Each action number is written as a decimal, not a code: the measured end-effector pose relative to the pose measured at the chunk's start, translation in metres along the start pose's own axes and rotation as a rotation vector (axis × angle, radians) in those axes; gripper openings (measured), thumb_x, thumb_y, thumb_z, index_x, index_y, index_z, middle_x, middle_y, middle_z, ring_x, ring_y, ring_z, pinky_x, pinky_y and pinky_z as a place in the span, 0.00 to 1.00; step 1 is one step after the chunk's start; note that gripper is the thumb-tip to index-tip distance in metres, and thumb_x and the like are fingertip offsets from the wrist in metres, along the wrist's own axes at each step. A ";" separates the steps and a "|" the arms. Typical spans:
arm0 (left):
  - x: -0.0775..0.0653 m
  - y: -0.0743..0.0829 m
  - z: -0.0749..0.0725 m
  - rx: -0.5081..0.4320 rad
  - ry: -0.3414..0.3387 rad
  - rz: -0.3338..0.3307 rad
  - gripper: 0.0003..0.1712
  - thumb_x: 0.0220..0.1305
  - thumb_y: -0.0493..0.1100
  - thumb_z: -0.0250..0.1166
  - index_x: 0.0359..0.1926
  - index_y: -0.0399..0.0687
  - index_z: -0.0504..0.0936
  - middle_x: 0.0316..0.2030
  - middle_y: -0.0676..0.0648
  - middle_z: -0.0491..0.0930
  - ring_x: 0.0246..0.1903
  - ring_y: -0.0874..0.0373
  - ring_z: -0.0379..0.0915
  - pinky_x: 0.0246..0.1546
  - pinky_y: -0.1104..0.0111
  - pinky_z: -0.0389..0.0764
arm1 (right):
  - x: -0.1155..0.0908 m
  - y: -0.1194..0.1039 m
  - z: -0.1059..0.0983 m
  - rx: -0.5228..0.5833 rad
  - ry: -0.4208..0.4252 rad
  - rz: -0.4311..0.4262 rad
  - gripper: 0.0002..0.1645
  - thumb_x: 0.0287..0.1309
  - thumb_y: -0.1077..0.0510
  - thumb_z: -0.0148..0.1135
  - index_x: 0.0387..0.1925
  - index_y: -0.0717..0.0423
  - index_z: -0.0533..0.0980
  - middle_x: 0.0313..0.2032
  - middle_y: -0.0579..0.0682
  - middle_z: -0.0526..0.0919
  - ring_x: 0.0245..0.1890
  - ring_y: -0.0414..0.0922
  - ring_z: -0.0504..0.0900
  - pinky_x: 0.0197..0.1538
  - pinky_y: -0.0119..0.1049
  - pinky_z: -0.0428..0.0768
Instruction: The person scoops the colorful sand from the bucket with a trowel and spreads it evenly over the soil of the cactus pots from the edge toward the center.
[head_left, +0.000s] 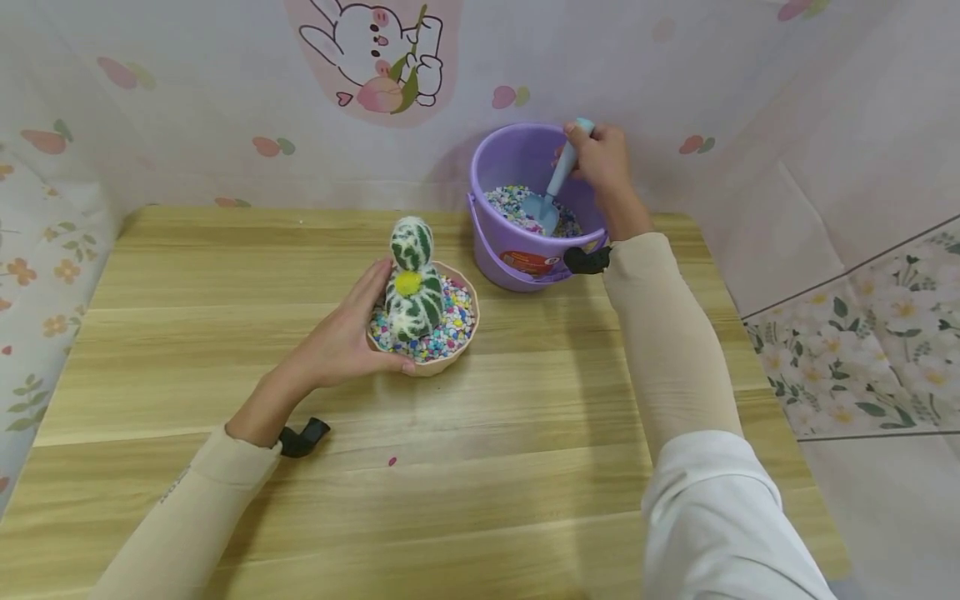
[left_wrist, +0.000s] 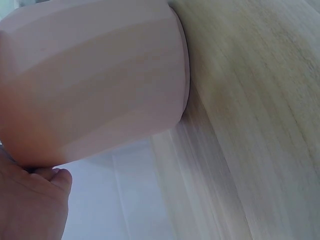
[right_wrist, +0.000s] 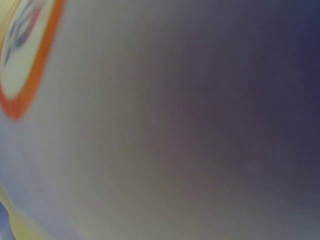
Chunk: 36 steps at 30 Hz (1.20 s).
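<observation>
A pale peach flowerpot (head_left: 438, 365), filled with colourful pebbles (head_left: 454, 321), stands on the table with a green-and-white toy cactus (head_left: 412, 312) upright in it; a yellow pompom marks the cactus's middle. My left hand (head_left: 352, 333) grips the pot from the left, thumb at the near side and fingers behind. The left wrist view shows the pot's faceted wall (left_wrist: 100, 80) up close. My right hand (head_left: 604, 158) holds a light blue toy shovel (head_left: 561, 173) by its handle, its scoop down among the pebbles (head_left: 512, 200) inside a purple bucket (head_left: 487, 225).
The wooden table (head_left: 480, 483) runs up to a printed cloth backdrop (head_left: 210, 100). One small pink pebble (head_left: 392, 461) lies on the tabletop in front of the pot. The bucket's wall and part of its label (right_wrist: 22, 55) fill the right wrist view.
</observation>
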<state>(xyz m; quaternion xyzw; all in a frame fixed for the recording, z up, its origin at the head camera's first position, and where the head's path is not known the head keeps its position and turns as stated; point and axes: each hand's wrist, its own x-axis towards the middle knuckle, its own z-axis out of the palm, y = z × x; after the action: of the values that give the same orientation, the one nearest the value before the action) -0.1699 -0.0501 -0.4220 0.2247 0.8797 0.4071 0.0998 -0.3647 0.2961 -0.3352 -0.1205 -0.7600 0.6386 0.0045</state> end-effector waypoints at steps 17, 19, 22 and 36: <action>-0.001 -0.001 0.000 -0.013 -0.005 -0.006 0.79 0.39 0.63 0.80 0.77 0.58 0.30 0.77 0.50 0.31 0.76 0.49 0.31 0.70 0.44 0.48 | 0.002 0.003 -0.004 0.223 -0.073 0.060 0.16 0.67 0.57 0.58 0.46 0.69 0.72 0.18 0.54 0.81 0.19 0.47 0.84 0.26 0.35 0.83; 0.000 -0.001 0.000 -0.016 -0.004 -0.005 0.79 0.38 0.63 0.80 0.77 0.57 0.31 0.77 0.50 0.32 0.76 0.50 0.31 0.71 0.44 0.48 | 0.001 0.002 -0.004 0.240 -0.073 0.053 0.16 0.68 0.58 0.57 0.46 0.69 0.72 0.18 0.55 0.81 0.18 0.47 0.84 0.26 0.35 0.83; 0.000 -0.001 0.000 -0.013 -0.003 -0.006 0.79 0.38 0.63 0.80 0.78 0.55 0.32 0.77 0.49 0.32 0.76 0.49 0.31 0.70 0.44 0.49 | 0.001 0.002 -0.005 0.282 -0.075 0.051 0.16 0.68 0.58 0.56 0.46 0.70 0.72 0.18 0.56 0.81 0.18 0.48 0.84 0.26 0.36 0.83; 0.000 0.002 -0.003 -0.012 -0.003 0.007 0.78 0.39 0.65 0.79 0.77 0.59 0.31 0.77 0.51 0.32 0.76 0.52 0.31 0.71 0.46 0.48 | -0.001 -0.003 -0.007 0.351 -0.048 0.095 0.15 0.69 0.56 0.56 0.45 0.67 0.73 0.20 0.56 0.82 0.20 0.50 0.85 0.23 0.35 0.82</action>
<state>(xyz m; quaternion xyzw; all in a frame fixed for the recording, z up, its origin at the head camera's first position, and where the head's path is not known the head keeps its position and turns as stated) -0.1700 -0.0510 -0.4187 0.2280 0.8763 0.4122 0.1011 -0.3630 0.3025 -0.3306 -0.1383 -0.6303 0.7636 -0.0228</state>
